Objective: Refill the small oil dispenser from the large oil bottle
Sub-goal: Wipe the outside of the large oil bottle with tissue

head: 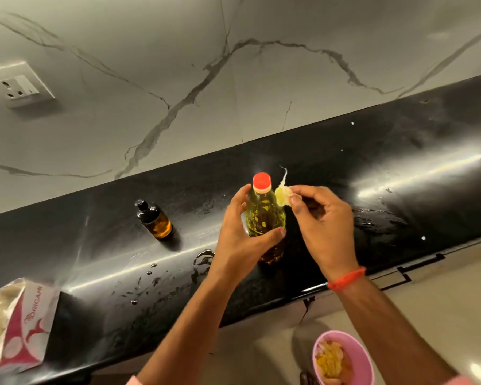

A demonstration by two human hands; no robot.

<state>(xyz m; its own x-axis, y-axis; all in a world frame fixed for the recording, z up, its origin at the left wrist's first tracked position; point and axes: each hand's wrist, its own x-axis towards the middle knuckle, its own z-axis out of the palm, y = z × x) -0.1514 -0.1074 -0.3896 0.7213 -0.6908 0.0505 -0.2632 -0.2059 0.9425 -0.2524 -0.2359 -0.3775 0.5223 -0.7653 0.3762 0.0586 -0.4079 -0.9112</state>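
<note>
Early stage — nothing poured. Left hand point(243, 232) grips the large clear plastic oil bottle point(265, 218), upright on the black glossy counter point(400, 168), red screw cap point(261, 181) on. Right hand point(321, 218) pinches a crumpled yellowish seal scrap point(282, 195). Small amber glass dispenser point(154, 220) stands well left — capped, low on oil.

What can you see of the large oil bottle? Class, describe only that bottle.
The large oil bottle is clear plastic, holding yellow oil, with its red cap on. It stands upright on the black counter. The left hand grips its body; the right hand, beside the neck, pinches a pale yellowish scrap.
</note>
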